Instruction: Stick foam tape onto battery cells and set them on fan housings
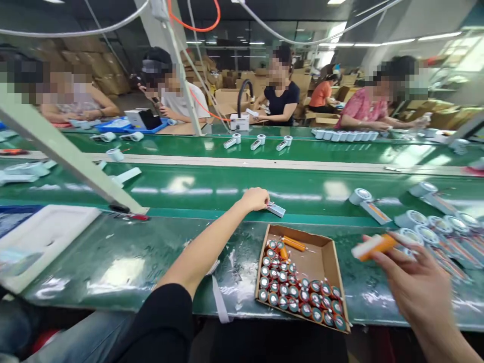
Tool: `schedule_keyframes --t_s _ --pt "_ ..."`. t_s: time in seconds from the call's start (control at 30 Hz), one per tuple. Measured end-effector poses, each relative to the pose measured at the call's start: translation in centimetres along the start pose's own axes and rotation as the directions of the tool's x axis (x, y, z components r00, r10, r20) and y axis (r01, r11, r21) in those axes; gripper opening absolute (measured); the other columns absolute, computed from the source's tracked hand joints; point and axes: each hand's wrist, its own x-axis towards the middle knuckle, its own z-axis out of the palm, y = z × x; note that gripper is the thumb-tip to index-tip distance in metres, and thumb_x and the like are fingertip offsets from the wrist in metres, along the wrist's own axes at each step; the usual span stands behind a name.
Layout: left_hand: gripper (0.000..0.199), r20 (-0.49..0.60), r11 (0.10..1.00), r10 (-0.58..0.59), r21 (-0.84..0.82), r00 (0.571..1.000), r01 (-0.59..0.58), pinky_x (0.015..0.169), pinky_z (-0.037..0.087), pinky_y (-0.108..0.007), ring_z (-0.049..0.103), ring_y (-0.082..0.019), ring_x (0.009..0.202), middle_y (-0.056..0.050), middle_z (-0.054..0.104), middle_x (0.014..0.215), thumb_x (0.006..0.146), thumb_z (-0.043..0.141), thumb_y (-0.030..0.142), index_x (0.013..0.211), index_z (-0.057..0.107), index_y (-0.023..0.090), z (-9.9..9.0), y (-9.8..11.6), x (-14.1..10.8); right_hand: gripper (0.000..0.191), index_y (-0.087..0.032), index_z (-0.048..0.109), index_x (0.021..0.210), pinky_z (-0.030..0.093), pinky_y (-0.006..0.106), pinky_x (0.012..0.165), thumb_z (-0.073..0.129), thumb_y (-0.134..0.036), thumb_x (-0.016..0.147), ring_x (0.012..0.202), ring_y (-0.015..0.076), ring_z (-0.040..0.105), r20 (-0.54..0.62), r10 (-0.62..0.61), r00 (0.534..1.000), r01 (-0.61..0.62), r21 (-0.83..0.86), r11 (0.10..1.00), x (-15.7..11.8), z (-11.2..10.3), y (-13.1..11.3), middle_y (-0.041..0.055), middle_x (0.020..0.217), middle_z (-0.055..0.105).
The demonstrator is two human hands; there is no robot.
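Observation:
My left hand [256,199] reaches out over the green belt. Its fingers are closed on the near end of a light-blue plastic housing [277,209], and the grip itself is partly hidden. At the right, my right hand [419,282] holds an orange cylindrical battery [383,247] between thumb and fingers, with a white strip along its side. Between my arms a shallow cardboard box [325,252] sits on the bench. Several batteries stand upright in it with wires showing, and an orange battery [294,244] lies flat near its back edge.
Light-blue round-headed housings [426,233] are crowded at the right. A white foam tray [56,242] lies at the left, near a slanted metal post [75,141] and a red-handled tool [138,217]. Several co-workers [282,101] sit across the belt [212,181].

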Motion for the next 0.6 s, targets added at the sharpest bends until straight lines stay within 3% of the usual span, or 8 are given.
schedule_keyframes --t_s 0.1,0.17,0.23,0.33,0.43,0.6 --pt "0.028 -0.013 0.999 0.032 -0.032 0.999 -0.033 0.101 0.055 -0.046 0.068 -0.022 0.109 -0.008 0.072 0.115 0.096 0.069 0.043 0.106 0.071 0.016 -0.7 -0.2 0.4 0.051 -0.024 0.06 0.125 0.061 0.046 0.098 0.084 -0.042 0.083 0.11 0.0296 0.074 0.228 -0.032 0.973 0.03 0.011 0.999 3.7 4.8 0.2 0.0098 0.113 0.078" --pt "0.028 -0.039 0.998 0.021 -0.058 0.999 -0.024 0.1 0.055 -0.045 0.068 -0.021 0.108 -0.008 0.072 0.117 0.099 0.065 0.042 0.108 0.071 0.016 -1.2 -0.8 0.2 0.046 -0.022 0.057 0.131 0.061 0.041 0.097 0.074 -0.042 0.093 0.109 0.0258 0.075 0.443 -0.091 0.892 0.161 -0.124 0.979 7.0 9.1 0.5 0.01 0.118 0.076" --pt "0.029 -0.065 0.997 -0.008 -0.083 0.998 0.003 0.098 0.056 -0.044 0.069 -0.02 0.105 -0.008 0.072 0.115 0.102 0.061 0.042 0.112 0.069 0.016 -1.2 -1.1 -0.1 0.04 -0.022 0.052 0.138 0.06 0.033 0.095 0.061 -0.033 0.101 0.11 0.02 0.074 0.627 -0.074 0.775 0.41 -0.411 0.815 10.1 13.3 1.0 0.0079 0.121 0.076" --pt "0.034 -0.102 0.992 -0.066 -0.111 0.993 0.055 0.096 0.056 -0.044 0.069 -0.02 0.102 -0.008 0.072 0.112 0.103 0.057 0.045 0.116 0.068 0.016 -0.6 -0.7 -0.1 0.036 -0.025 0.061 0.133 0.057 0.031 0.09 0.065 -0.026 0.097 0.102 0.0221 0.074 0.729 0.015 0.684 0.556 -0.535 0.636 13.0 17.7 2.3 0.0038 0.105 0.078" --pt "0.037 -0.132 0.987 -0.119 -0.124 0.984 0.103 0.099 0.054 -0.046 0.068 -0.022 0.106 -0.008 0.071 0.114 0.102 0.058 0.048 0.119 0.067 0.016 0.2 -0.1 0.5 0.035 -0.027 0.067 0.13 0.054 0.034 0.086 0.068 -0.03 0.095 0.098 0.0283 0.074 0.769 0.092 0.633 0.632 -0.582 0.512 14.0 19.0 3.4 0.0059 0.1 0.078" --pt "0.037 -0.138 0.98 -0.163 -0.137 0.977 0.144 0.103 0.052 -0.049 0.066 -0.023 0.111 -0.009 0.07 0.119 0.101 0.059 0.048 0.12 0.068 0.017 0.7 0.4 1.8 0.036 -0.027 0.066 0.133 0.052 0.037 0.088 0.064 -0.033 0.098 0.103 0.0325 0.071 0.778 0.199 0.596 0.703 -0.625 0.34 14.4 19.0 3.4 0.0133 0.11 0.074"
